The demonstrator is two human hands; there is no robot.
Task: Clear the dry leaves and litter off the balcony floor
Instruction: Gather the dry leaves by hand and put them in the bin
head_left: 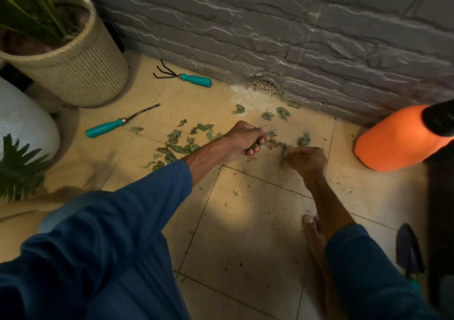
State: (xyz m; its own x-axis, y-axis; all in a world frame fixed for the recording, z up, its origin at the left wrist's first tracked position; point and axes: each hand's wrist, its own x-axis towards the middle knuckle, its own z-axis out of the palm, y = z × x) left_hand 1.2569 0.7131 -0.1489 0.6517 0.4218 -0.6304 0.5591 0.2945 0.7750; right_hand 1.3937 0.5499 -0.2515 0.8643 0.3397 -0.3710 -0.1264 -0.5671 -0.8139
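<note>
Head view: crumpled dry green leaves (186, 145) strewn on beige tiled floor (245, 221), thickest 9 o'clock of centre
Left hand (243, 139): fingers curled round a bunch, hoarding pickings
Right hand (308, 158): fingers curled, pinching 1 leaf

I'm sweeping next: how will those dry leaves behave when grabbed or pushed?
Probably very light: the leaves lie thin and curled. Likely brittle: crumbs speckle the tiles by the left hand. They seem to bunch easily; the right hand grips a clump.
</note>
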